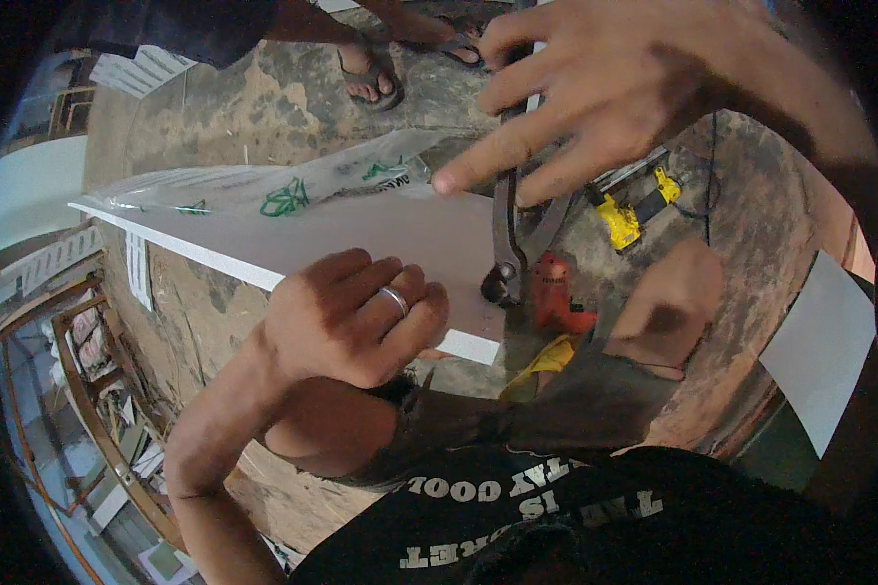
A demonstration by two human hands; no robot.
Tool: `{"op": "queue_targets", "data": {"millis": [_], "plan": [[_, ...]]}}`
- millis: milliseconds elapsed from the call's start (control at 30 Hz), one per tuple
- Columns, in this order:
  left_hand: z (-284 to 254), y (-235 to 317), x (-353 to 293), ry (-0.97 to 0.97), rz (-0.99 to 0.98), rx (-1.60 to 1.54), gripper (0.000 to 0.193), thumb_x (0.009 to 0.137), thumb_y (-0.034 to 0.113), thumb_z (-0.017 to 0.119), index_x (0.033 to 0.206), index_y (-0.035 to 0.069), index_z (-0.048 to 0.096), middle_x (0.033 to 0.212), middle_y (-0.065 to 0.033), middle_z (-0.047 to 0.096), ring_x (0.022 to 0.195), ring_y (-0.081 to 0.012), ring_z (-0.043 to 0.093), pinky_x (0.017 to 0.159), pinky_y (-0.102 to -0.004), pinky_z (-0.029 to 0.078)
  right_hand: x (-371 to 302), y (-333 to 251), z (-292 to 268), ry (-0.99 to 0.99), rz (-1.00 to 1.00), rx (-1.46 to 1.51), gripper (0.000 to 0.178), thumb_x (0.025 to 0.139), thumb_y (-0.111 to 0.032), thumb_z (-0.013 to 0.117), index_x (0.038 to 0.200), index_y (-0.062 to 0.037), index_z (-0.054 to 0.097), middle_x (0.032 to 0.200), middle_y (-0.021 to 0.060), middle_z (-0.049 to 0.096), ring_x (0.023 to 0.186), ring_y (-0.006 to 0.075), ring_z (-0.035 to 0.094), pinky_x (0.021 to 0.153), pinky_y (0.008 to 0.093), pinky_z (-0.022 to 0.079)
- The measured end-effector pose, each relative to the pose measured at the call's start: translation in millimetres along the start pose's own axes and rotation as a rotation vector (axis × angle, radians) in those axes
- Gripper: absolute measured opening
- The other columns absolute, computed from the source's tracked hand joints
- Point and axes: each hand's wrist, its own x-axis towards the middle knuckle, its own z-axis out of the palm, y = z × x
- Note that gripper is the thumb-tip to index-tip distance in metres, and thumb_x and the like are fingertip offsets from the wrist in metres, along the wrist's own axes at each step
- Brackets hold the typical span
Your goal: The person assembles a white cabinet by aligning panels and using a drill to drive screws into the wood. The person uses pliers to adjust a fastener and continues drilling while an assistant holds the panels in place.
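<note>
My left hand (356, 317), a ring on one finger, is curled closed over the near edge of a flat board (439, 234) with a white rim. Whatever its fingers hold, if anything, is hidden. Wrapped partly around the handles of dark metal pincers (505, 214) is my right hand (624, 88), its forefinger stretched out over the board. The pincers' jaws point toward me, above the board's right end. Clear plastic film (293, 185) with green print lies crumpled along the board's far side.
A red power tool (556, 297) and a yellow-and-black power tool (639, 210) lie on the stained floor (234, 117) to the right. Another person's sandalled foot (366, 73) stands beyond the board. A wooden frame (98, 409) is at the left, and a white sheet (819, 351) at the right.
</note>
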Motion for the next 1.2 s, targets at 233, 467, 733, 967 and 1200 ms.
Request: {"op": "queue_targets", "data": {"millis": [233, 467, 733, 967, 1200], "plan": [[1.1, -3.5, 1.1, 0.013, 0.029, 0.003, 0.023, 0.063, 0.015, 0.068, 0.084, 0.008, 0.062, 0.079, -0.0024, 0.063, 0.066, -0.0132, 0.064, 0.051, -0.0238, 0.046, -3.2, 0.1, 5.6, 0.089, -0.059, -0.027, 0.017, 0.089, -0.017, 0.063, 0.102, -0.0058, 0.063, 0.149, 0.0239, 0.036, 0.090, 0.0262, 0.062, 0.085, 0.0468, 0.051], [-0.9, -1.2, 3.2, 0.007, -0.016, -0.018, 0.023, 0.064, 0.016, 0.069, 0.085, 0.010, 0.063, 0.079, -0.0021, 0.064, 0.067, -0.0129, 0.065, 0.051, -0.0238, 0.047, -0.2, 11.0, -7.3, -0.076, -0.097, 0.033, 0.027, 0.089, -0.015, 0.063, 0.113, -0.0044, 0.058, 0.148, 0.0258, 0.036, 0.091, 0.0301, 0.060, 0.083, 0.0492, 0.049], [5.5, -2.1, 1.8, 0.063, 0.001, 0.000, 0.022, 0.063, 0.015, 0.069, 0.084, 0.010, 0.063, 0.076, -0.0010, 0.063, 0.066, -0.0128, 0.065, 0.051, -0.0237, 0.047, -17.3, 6.2, 23.4, 0.094, -0.189, -0.162, 0.031, 0.092, -0.020, 0.059, 0.116, -0.0016, 0.052, 0.134, 0.0278, 0.045, 0.089, 0.0351, 0.059, 0.072, 0.0514, 0.048], [6.1, -2.1, -3.9, 0.025, 0.013, 0.009, 0.023, 0.062, 0.015, 0.068, 0.083, 0.009, 0.063, 0.075, -0.0010, 0.061, 0.065, -0.0115, 0.064, 0.050, -0.0225, 0.046, 0.0, -26.8, 4.3, -0.093, 0.193, 0.002, 0.019, 0.073, -0.021, 0.067, 0.090, -0.0118, 0.064, 0.126, 0.0074, 0.062, 0.091, 0.0249, 0.062, 0.082, 0.0401, 0.048], [4.2, 1.0, -1.1, 0.031, -0.004, -0.019, 0.019, 0.065, 0.016, 0.068, 0.081, 0.009, 0.061, 0.075, -0.0012, 0.061, 0.064, -0.0111, 0.063, 0.049, -0.0224, 0.045, -19.7, -40.4, 33.4, -0.017, 0.255, 0.058, 0.020, 0.070, -0.019, 0.070, 0.088, -0.0112, 0.066, 0.120, 0.0074, 0.064, 0.095, 0.0246, 0.063, 0.085, 0.0409, 0.047]]}}
